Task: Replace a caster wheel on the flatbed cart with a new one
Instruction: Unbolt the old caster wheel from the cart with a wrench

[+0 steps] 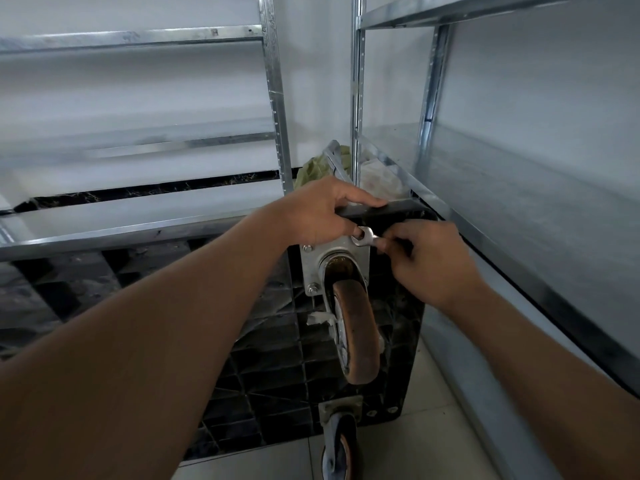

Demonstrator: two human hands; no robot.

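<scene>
At the far left stood a metal shelving rack [138, 230], and against it the flatbed cart [270, 327] was tipped on edge, its ribbed black underside facing the camera. The left hand [322, 216] gripped the cart's upper edge, fingers curled over the rim and thumb down near the plate, steadying the deck. Just right of it, the worn caster wheel [356, 330] hung from its steel mounting plate [332, 258], with two bolts [312, 289] visible on the plate's left side. At the plate's upper right corner sat the open end of a small wrench [363, 237], pinched at its shank by the curled fingers of the right hand [433, 265]. A second caster [341, 448] showed lower down, and another rack [519, 202] closed in on the right. The step looked like loosening that corner fastener; doing it well probably meant seating the wrench fully before turning, keeping it square, and bracing the cart firmly, since the nearby shelf seemed to allow only short strokes.
</scene>
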